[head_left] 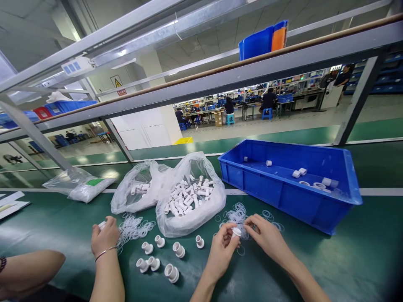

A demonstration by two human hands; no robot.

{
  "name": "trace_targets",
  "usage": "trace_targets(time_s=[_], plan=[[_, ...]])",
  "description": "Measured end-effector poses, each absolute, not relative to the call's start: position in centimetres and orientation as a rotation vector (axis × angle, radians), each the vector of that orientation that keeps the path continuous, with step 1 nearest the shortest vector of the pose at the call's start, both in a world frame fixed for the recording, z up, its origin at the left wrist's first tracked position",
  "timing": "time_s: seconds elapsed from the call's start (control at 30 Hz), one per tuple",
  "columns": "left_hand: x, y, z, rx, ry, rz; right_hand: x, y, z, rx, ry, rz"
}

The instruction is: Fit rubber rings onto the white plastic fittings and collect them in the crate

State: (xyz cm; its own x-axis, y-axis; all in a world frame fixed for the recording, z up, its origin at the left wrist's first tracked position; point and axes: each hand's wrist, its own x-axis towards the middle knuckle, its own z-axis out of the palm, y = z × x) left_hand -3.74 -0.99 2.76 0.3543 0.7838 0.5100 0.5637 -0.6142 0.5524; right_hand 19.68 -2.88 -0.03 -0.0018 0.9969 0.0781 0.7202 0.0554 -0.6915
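My left hand (223, 247) is closed around a white plastic pipe fitting (236, 231), its flanged end showing above the fingers. Just right of it, my right hand (262, 233) has thumb and fingertips pinched together over a loose pile of thin clear rings (236, 214). Whether a ring is between those fingertips is too small to tell. One ring (241, 251) lies below my left hand. Several flanged white fittings (171, 272) stand upright on the green table (248, 279), left of my hands.
Open plastic bags (166, 226) of white tube pieces lie ahead. A blue bin (283, 193) with a few white parts stands at right. At left, a co-worker's hand (105, 237) holds a white piece near another ring pile (134, 228). A shelf beam (201, 84) crosses overhead.
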Motion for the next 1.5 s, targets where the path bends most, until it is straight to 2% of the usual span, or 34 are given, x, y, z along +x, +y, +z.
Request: trace_targets(time_s=[0.13, 0.33, 0.6, 0.7, 0.83, 0.97, 1.1, 1.37, 1.5], plan=[[0.9, -2.1, 0.5, 2.221, 1.126, 1.083, 19.6, -3.1, 0.5, -1.626, -1.751, 0.701], [-1.9, -1.7, 1.6, 2.030, 1.017, 1.000, 19.1, -3.7, 2.0, -1.403, -1.781, 0.890], [0.0, -1.9, 0.8, 1.715, 0.930, 0.909, 18.7, -4.4, 3.6, -1.289, -1.803, 1.057], [-6.8, 0.3, 2.1, 1.666, 0.956, 1.061, 18.9, -4.3, 3.3, -1.336, -1.820, 0.990], [-25.5, 6.2, 4.6, 1.472, 1.028, 1.509, 19.5, -4.0, 2.7, -1.387, -1.828, 0.939], [-37.1, 10.3, 3.4, 1.094, 1.064, 1.753, 19.4, -3.9, 2.4, -1.433, -1.786, 0.958], [-37.3, 10.5, 2.0, 0.928, 1.051, 1.742, 19.1, -4.0, 2.4, -1.405, -1.733, 1.037], [-35.5, 9.5, 3.5, 0.898, 1.061, 1.771, 19.1, -4.4, 4.5, -1.058, -1.645, 1.363], [-35.9, 9.6, 3.1, 0.924, 1.023, 1.789, 19.2, -4.4, 4.9, -1.046, -1.638, 1.397]])
